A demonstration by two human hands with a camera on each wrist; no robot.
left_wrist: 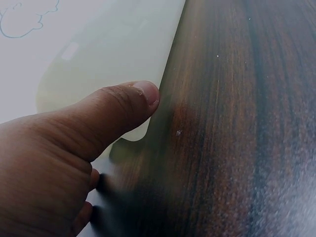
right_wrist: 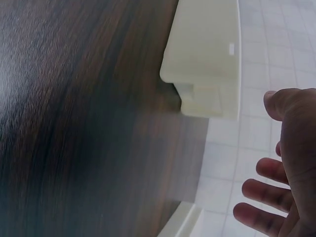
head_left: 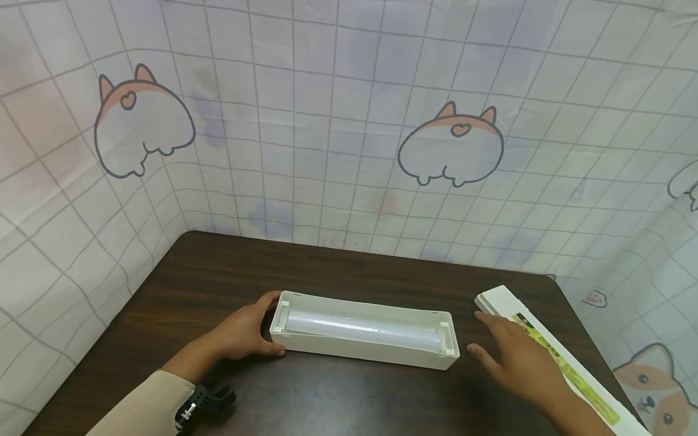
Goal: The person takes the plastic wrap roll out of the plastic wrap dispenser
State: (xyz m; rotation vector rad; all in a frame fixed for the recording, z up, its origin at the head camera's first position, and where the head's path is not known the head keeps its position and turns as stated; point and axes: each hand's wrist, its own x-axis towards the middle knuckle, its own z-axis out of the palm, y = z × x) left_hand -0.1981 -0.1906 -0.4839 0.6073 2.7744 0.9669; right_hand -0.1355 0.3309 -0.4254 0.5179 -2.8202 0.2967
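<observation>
A long, open-topped white dispenser box (head_left: 365, 356) stands on the table, with a roll of clear plastic film (head_left: 362, 329) lying inside. My left hand (head_left: 245, 330) grips its left end, thumb along the front wall and a finger reaching round behind. In the left wrist view the thumb (left_wrist: 133, 98) presses flat against the box wall (left_wrist: 138, 44). Fingers spread, my right hand (head_left: 518, 357) hovers between the box's right end and a long white lid (head_left: 498, 298) with a green and yellow label. The right wrist view shows that hand (right_wrist: 296, 148) apart from the box (right_wrist: 205, 44).
The dark wood-grain table (head_left: 349, 399) ends at a back edge against a white gridded cloth (head_left: 338, 121) printed with cartoon animals. More cloth hangs on both sides. A dark watch or band (head_left: 204, 402) circles the left wrist below a beige sleeve (head_left: 147, 406).
</observation>
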